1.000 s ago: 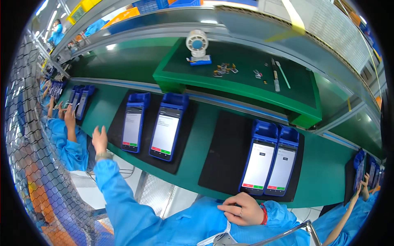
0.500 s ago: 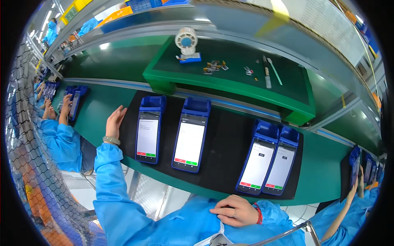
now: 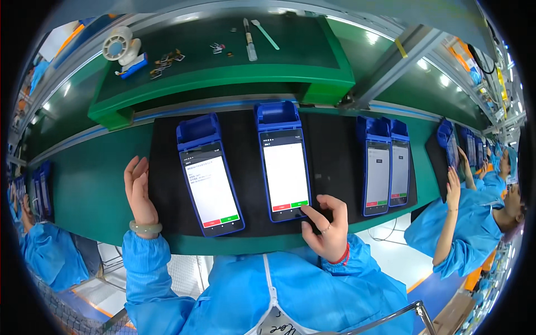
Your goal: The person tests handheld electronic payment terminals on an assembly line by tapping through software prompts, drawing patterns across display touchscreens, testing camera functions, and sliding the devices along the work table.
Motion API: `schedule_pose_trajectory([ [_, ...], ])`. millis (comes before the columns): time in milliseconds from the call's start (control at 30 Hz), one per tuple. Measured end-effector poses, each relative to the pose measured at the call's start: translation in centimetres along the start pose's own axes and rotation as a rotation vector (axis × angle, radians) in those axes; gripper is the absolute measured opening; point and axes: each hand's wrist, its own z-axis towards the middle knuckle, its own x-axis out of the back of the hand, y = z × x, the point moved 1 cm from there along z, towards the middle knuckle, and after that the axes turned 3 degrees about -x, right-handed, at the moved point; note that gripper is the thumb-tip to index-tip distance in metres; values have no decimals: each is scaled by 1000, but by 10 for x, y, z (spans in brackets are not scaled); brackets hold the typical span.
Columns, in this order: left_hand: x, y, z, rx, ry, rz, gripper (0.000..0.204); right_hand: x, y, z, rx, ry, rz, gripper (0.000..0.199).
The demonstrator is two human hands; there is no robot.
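Note:
Two blue handheld payment terminals with lit white screens lie in front of me: the left terminal (image 3: 212,187) and the middle terminal (image 3: 286,173). My right hand (image 3: 329,231) is at the lower right corner of the middle one, its index fingertip at the green on-screen button. The thumb stands apart and nothing is held. Beside the left terminal, my left hand (image 3: 139,192) rests on its edge at the mat's left border, fingers extended and holding nothing. Farther right, a third terminal (image 3: 377,178) and a fourth terminal (image 3: 400,173) lie side by side with greyer screens.
The terminals lie on a black mat (image 3: 254,223) on a green bench (image 3: 84,151). Behind is a raised green shelf (image 3: 223,81) with a small white fan (image 3: 120,47), small loose parts, a pen-like knife (image 3: 249,42) and a pale green stick tool (image 3: 265,34). Co-workers sit on both sides.
My right hand has risen from my lap to the middle terminal's lower corner. The view has swung to the right. My left hand stays beside the left terminal.

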Motion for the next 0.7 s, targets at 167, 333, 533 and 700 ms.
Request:
schedule_pose_trajectory([
  [167, -2, -3, -5, -15, 25, -3, 46, -4, -3, -3, 49, 27, -134, 34],
  [333, -3, -4, -4, -41, -12, 33, 47, -27, -45, 16, 289, -139, -25, 41],
  [533, -1, -8, -5, -31, -16, 47, 48, -43, -55, 26, 245, -214, 7, 37],
  [700, -28, 14, -37, -142, -310, 50, 55, -13, -6, 21, -126, 114, 192, 45],
])
